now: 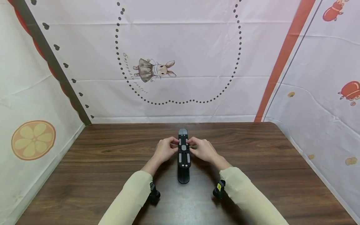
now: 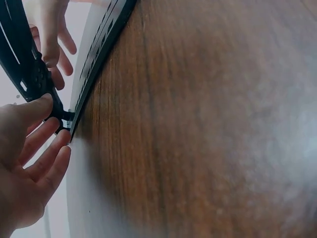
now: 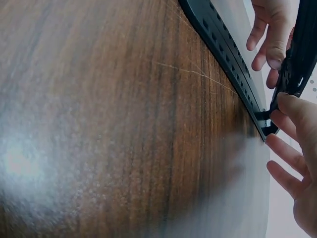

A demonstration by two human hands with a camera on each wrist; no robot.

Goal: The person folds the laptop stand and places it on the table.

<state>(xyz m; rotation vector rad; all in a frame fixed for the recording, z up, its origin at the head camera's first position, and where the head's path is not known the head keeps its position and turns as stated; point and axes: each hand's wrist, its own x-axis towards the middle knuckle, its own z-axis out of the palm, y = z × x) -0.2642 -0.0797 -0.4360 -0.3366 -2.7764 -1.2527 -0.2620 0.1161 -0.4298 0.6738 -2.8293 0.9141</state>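
A long black folding stand [image 1: 184, 160] with grey pads on its upper bar stands lengthwise at the middle of the table. Its slotted base [image 3: 222, 52] lies along the tabletop, and the upper bar [image 2: 20, 52] slants up from the far end, where a short black link joins the two. My left hand [image 1: 165, 150] pinches the upper bar's left edge between thumb and forefinger, the other fingers spread loosely. From the opposite side my right hand [image 1: 204, 150] pinches the right edge in the same way. Part of the base is hidden under the upper bar in the head view.
The brown wood-grain table [image 1: 112, 140] reaches back to a white printed cloth [image 1: 197, 40] hung along its far side. More cloth hangs at the left and right. Both wrists carry small black cameras [image 1: 154, 193] close above the tabletop.
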